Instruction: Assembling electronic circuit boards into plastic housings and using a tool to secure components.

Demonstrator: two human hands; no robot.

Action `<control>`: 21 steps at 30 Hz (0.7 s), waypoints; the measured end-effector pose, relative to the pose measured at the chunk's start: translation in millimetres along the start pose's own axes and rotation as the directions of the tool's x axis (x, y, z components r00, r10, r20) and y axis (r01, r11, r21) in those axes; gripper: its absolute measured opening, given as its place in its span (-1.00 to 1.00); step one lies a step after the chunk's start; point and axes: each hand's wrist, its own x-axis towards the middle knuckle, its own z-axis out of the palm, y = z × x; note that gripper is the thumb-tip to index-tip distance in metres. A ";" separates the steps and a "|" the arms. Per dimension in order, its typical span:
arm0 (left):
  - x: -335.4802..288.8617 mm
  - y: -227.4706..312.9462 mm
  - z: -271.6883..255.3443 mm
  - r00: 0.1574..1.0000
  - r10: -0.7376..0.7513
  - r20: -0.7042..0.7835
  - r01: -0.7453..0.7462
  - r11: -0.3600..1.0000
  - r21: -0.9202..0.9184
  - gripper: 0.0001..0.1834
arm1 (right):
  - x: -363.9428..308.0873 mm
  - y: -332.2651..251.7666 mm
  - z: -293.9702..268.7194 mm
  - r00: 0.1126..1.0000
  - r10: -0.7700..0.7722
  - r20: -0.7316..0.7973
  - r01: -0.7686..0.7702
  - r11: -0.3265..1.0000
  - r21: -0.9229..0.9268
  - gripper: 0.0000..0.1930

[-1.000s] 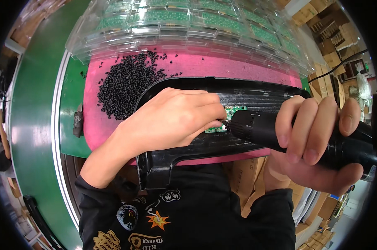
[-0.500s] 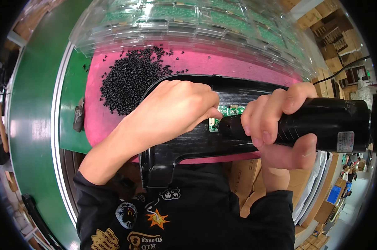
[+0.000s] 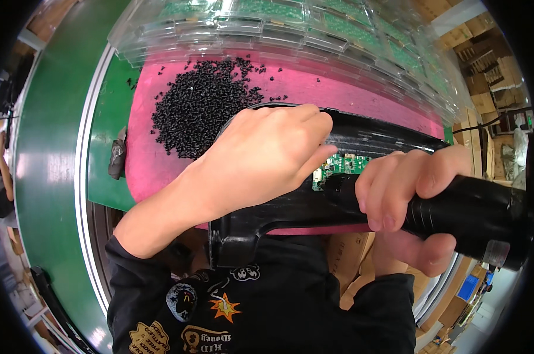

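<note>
My right hand point(image 3: 399, 192) is wrapped around a thick black electric screwdriver point(image 3: 482, 215), which lies tilted with its rear end low at the right. Its dark nose reaches the near-left corner of a green circuit board point(image 3: 352, 163); the very tip is hard to make out. The board sits inside a long black plastic housing point(image 3: 234, 239) lying across the work surface. Over the housing's left part, my left hand point(image 3: 278, 147) is closed, fingers curled and thumb pressed toward them beside the board. What those fingers hold, if anything, is hidden.
A heap of small black screws point(image 3: 199, 109) lies on a pink mat point(image 3: 302, 88) beyond my left hand. Stacked clear plastic trays point(image 3: 320, 38) with green boards stand behind it. A dark wrapped bundle point(image 3: 117, 154) rests on the green table point(image 3: 51, 177); a cable point(image 3: 488, 125) hangs at right.
The screwdriver's rear end has dropped while its nose stays at the board's corner. My left thumb has drawn away from that corner, showing more board. The whole view has shifted slightly.
</note>
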 end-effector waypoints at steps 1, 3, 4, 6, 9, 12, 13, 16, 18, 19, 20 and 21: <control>-0.6 -0.6 -0.2 1.000 0.001 0.016 -0.001 1.000 -0.001 -0.83 | 0.3 2.0 0.0 1.000 -0.016 0.016 0.016 1.000 0.019 -0.45; -1.0 -1.7 0.4 1.000 0.010 0.022 -0.011 1.000 0.010 -0.83 | 1.1 2.4 2.6 1.000 0.005 0.030 -0.005 1.000 0.010 -0.45; -1.4 -2.1 0.8 0.999 0.025 0.031 -0.026 1.000 0.018 -0.83 | 0.7 1.6 4.8 0.999 0.023 0.038 -0.023 1.000 -0.002 -0.44; -1.9 -1.6 0.8 0.998 0.023 0.056 -0.025 0.999 0.026 -0.83 | 1.2 -6.2 6.6 0.994 0.101 0.045 -0.099 0.994 -0.055 -0.40; -7.4 -10.1 1.1 0.996 0.005 0.089 -0.008 1.000 0.029 -0.83 | 2.3 -1.7 6.1 0.972 0.234 -0.016 -0.235 0.970 -0.056 -0.38; -7.8 -6.7 -0.3 0.992 0.026 0.120 -0.027 1.000 0.002 -0.84 | -2.7 0.1 10.4 0.987 0.157 -0.046 -0.158 0.987 -0.030 -0.36; -6.2 -5.6 -0.6 0.991 0.030 0.131 -0.028 0.999 -0.020 -0.85 | -3.0 -0.2 11.4 0.991 0.120 -0.061 -0.122 0.992 -0.020 -0.35; -6.0 -7.9 0.3 0.980 0.104 0.168 -0.106 0.994 0.006 -0.87 | -4.2 -7.5 12.2 0.992 -0.068 -0.104 0.063 0.997 -0.050 -0.41; -2.9 -5.0 2.3 0.973 0.153 0.171 -0.142 0.987 -0.075 -0.86 | 2.7 -10.2 -2.8 0.969 -0.246 -0.006 0.246 0.967 0.060 -0.45; -2.0 -4.5 2.2 0.969 0.184 0.166 -0.161 0.976 -0.144 -0.86 | 1.9 -15.2 -1.3 0.967 -0.249 -0.061 0.252 0.966 0.063 -0.45; -1.6 -3.0 1.0 0.968 0.186 0.169 -0.162 0.976 -0.143 -0.86 | 2.3 -15.9 -1.9 0.966 -0.250 -0.064 0.254 0.965 0.063 -0.45; -1.8 -0.6 -1.1 0.970 0.184 0.159 -0.158 0.974 -0.164 -0.85 | 2.6 -16.4 -2.5 0.961 -0.262 -0.088 0.268 0.961 0.070 -0.45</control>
